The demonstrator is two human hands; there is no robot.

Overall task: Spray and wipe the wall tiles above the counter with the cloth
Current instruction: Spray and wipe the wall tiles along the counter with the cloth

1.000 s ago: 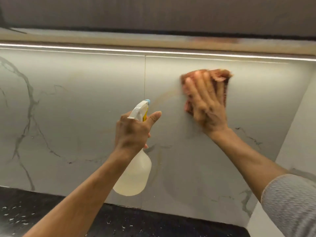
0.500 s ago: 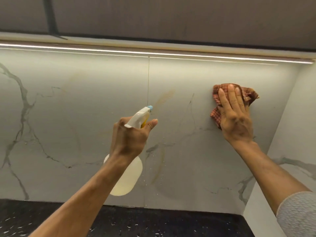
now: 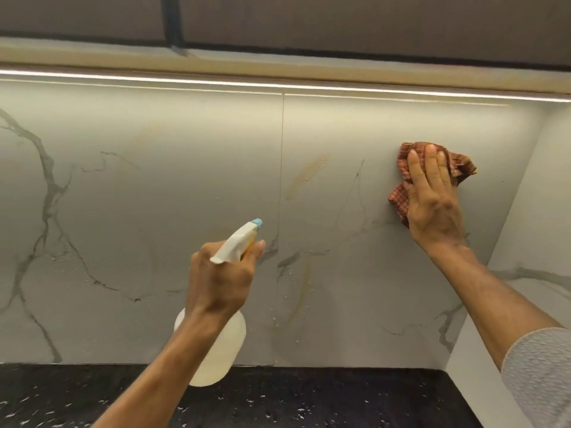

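My left hand [image 3: 221,279] grips a translucent spray bottle [image 3: 216,350] with a white trigger head and a blue nozzle, held in front of the grey marbled wall tiles [image 3: 154,211] near the vertical joint. My right hand [image 3: 432,205] lies flat, pressing a reddish-brown checked cloth [image 3: 401,199] against the right tile, high up near the corner. A yellowish smear [image 3: 306,176] shows on the right tile between the bottle and the cloth, and another faint streak [image 3: 301,291] runs lower down with small droplets around it.
A dark speckled counter [image 3: 309,400] runs along the bottom. A side wall [image 3: 525,242] meets the tiles at the right corner. Overhead, a lit strip [image 3: 278,84] sits under dark upper cabinets [image 3: 309,23].
My right hand has slid the cloth to the right across the tile, from near the joint towards the corner. The left hand with the bottle has stayed about level.
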